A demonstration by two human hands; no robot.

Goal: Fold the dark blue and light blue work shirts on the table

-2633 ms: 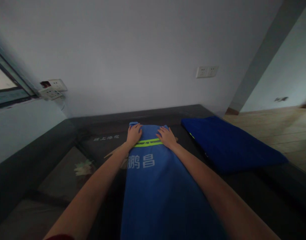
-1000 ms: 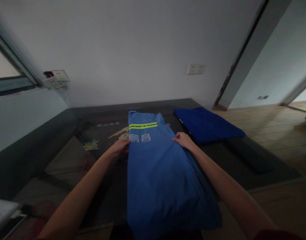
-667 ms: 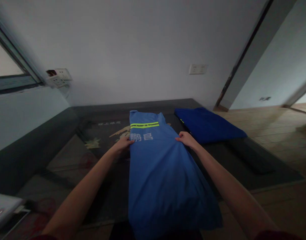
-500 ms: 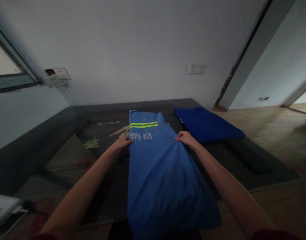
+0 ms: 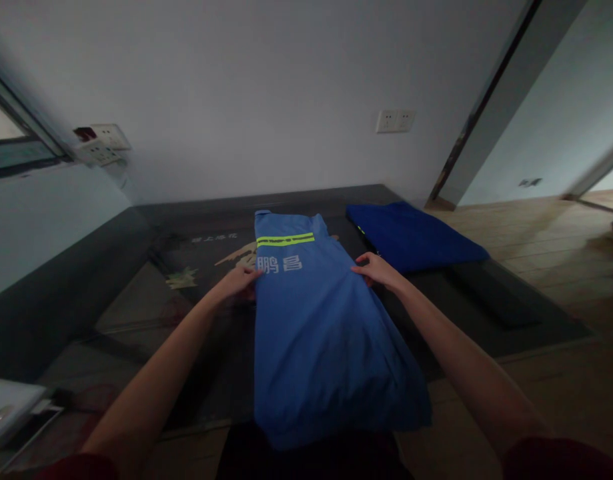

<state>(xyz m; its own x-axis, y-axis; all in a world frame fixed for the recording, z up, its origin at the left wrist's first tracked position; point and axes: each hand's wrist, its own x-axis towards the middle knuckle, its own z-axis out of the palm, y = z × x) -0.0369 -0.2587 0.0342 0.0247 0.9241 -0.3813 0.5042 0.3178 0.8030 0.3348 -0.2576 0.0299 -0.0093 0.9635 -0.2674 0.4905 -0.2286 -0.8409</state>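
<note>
A light blue work jacket (image 5: 311, 320), folded lengthwise, lies over the dark table. Across its far part runs a yellow-green stripe, with white lettering below, and its near end hangs past the table's front edge. My left hand (image 5: 240, 281) pinches the left edge beside the lettering. At about the same height, my right hand (image 5: 379, 272) has thumb and fingers closed on the right edge. Between the two hands the cloth lies fairly smooth; towards the near right it creases.
Right of the jacket, a dark blue folded garment (image 5: 411, 237) lies on the table (image 5: 501, 340). A white box-like object (image 5: 9, 407) sits at the lower left. Behind the table rises a wall with a double socket (image 5: 395, 121); more sockets (image 5: 103, 143) are at the left corner.
The camera view has shifted slightly. The lettering now shows flatter and fully readable, and the jacket's near end appears higher in view. Both hands keep their grip on the edges.
</note>
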